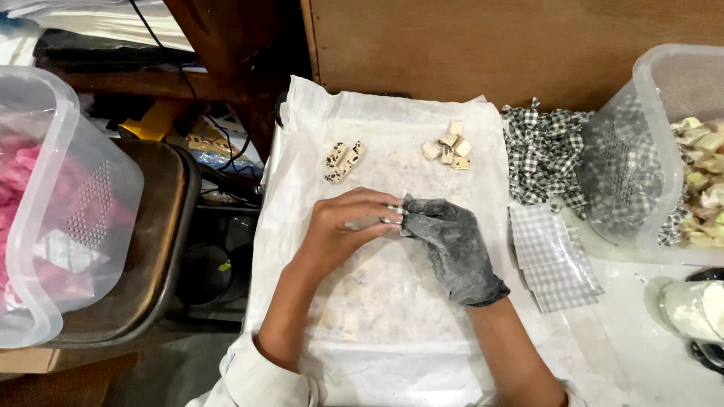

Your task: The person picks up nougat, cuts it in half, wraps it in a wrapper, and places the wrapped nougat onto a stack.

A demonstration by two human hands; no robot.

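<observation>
A person's bare left hand (341, 226) and black-gloved right hand (452, 245) meet fingertip to fingertip over the middle of a white paper-lined tray (302, 151), both sets of fingers closed on a small pale piece (394, 214) pinched between them; the piece is mostly hidden, so its exact kind cannot be told. Toward the far end of the tray, left of centre, lies a short row of dark-speckled pieces (344, 161); to the right of it sits a small cluster of plain cream cubes (450, 147). Just off the tray's right edge, a heap of black-and-white checked wrappers (543, 151) lies against the wooden wall, with a flat stack of checked squares (552, 256) nearer the person. Beyond those, further right of the tray, a clear plastic tub (648, 98) holds wrapped pale sweets (705, 173). To the tray's left, well apart from it, a second clear tub (90, 203) with pink contents rests on a dark round stool (162, 249)
</observation>
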